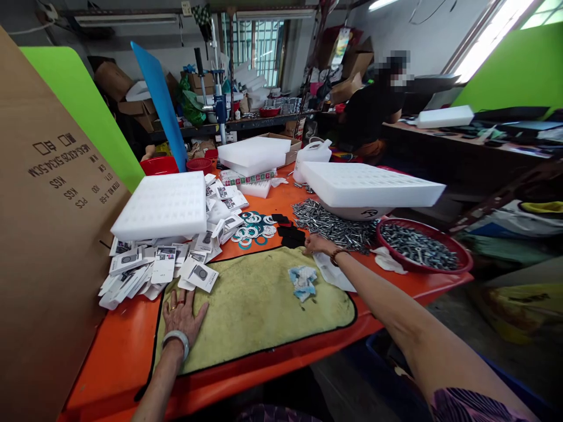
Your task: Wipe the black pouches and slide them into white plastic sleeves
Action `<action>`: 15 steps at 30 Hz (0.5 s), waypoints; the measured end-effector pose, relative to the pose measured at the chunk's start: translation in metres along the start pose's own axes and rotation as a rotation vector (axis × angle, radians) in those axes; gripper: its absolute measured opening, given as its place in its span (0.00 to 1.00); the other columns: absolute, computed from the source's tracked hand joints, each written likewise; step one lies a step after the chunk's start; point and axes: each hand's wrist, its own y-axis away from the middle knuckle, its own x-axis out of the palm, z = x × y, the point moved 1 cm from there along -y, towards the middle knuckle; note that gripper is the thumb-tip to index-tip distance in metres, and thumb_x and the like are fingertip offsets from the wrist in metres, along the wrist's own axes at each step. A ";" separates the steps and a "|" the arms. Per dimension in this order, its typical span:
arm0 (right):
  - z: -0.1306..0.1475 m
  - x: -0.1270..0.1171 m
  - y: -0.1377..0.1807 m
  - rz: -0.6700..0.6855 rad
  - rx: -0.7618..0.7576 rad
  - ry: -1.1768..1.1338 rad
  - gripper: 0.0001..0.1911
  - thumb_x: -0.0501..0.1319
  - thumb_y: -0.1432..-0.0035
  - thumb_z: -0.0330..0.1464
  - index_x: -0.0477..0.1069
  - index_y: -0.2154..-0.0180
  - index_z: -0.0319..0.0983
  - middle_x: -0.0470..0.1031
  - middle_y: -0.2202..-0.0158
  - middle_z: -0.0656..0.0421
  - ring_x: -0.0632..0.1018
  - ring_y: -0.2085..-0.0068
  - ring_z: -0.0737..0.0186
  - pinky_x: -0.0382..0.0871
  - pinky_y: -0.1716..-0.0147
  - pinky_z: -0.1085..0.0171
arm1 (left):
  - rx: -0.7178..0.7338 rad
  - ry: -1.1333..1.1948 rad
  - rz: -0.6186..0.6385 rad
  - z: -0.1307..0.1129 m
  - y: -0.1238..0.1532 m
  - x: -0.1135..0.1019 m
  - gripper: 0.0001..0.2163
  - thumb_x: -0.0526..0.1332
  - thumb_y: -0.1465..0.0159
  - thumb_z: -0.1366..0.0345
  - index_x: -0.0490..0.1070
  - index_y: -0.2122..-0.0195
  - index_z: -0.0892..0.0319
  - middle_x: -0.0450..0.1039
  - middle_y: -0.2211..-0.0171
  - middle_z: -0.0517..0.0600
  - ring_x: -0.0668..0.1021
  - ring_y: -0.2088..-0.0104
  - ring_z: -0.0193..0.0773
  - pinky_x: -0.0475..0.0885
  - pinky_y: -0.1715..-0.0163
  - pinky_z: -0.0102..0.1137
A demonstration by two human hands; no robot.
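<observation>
My left hand (182, 316) lies flat with fingers spread on the left side of a yellow-green cloth (255, 310) with a black border. Just beyond its fingertips are white printed boxes (165, 264) in a loose heap. My right hand (319, 244) reaches to the cloth's far right corner, its fingers bent together on the edge; the fingertips are partly hidden. Flat black pieces (291, 235) lie beside those fingers. Under the right wrist is a sheet of clear plastic (332, 272). A crumpled blue-and-white tissue (302, 282) rests on the cloth.
White and teal rings (254, 230) lie beyond the cloth. Metal screw-like parts (329, 225) are piled to the right, beside a red basket (464, 261) of similar parts. White foam trays (160, 205) stand around. A cardboard box (48, 234) rises at left. A person (372, 114) sits behind.
</observation>
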 end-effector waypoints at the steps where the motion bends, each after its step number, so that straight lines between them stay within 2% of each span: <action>1: -0.001 0.001 0.005 0.011 -0.045 -0.009 0.09 0.68 0.64 0.26 0.67 0.82 0.38 0.71 0.80 0.60 0.73 0.71 0.62 0.63 0.70 0.67 | -0.002 0.000 0.001 0.000 0.000 0.000 0.30 0.50 0.37 0.47 0.58 0.36 0.56 0.55 0.34 0.55 0.53 0.35 0.60 0.49 0.40 0.53; 6: -0.009 0.005 0.039 -0.023 -0.277 -0.111 0.03 0.59 0.56 0.28 0.65 0.76 0.39 0.72 0.71 0.60 0.70 0.66 0.62 0.63 0.65 0.66 | -0.002 0.004 0.009 0.000 0.000 0.000 0.30 0.49 0.36 0.48 0.57 0.36 0.55 0.54 0.34 0.55 0.53 0.35 0.60 0.49 0.39 0.53; 9: -0.019 0.008 0.063 0.022 -0.377 -0.173 0.03 0.56 0.55 0.29 0.65 0.73 0.40 0.72 0.70 0.61 0.70 0.66 0.62 0.63 0.65 0.66 | 0.003 0.002 0.010 0.000 0.000 -0.002 0.30 0.49 0.36 0.48 0.56 0.35 0.55 0.54 0.34 0.54 0.53 0.35 0.61 0.48 0.39 0.53; 12: -0.026 0.010 0.076 0.097 -0.406 -0.210 0.03 0.58 0.55 0.31 0.67 0.74 0.40 0.73 0.70 0.61 0.72 0.67 0.62 0.65 0.66 0.66 | 0.002 -0.002 0.018 -0.001 0.001 -0.003 0.31 0.49 0.36 0.48 0.55 0.35 0.56 0.53 0.34 0.54 0.52 0.35 0.61 0.48 0.39 0.53; 15: -0.029 0.007 0.070 0.088 -0.335 -0.225 0.06 0.57 0.50 0.35 0.70 0.73 0.39 0.75 0.70 0.60 0.73 0.66 0.61 0.66 0.65 0.65 | 0.000 -0.005 0.017 -0.001 0.001 -0.003 0.30 0.49 0.36 0.48 0.56 0.35 0.56 0.53 0.34 0.54 0.52 0.34 0.60 0.48 0.39 0.53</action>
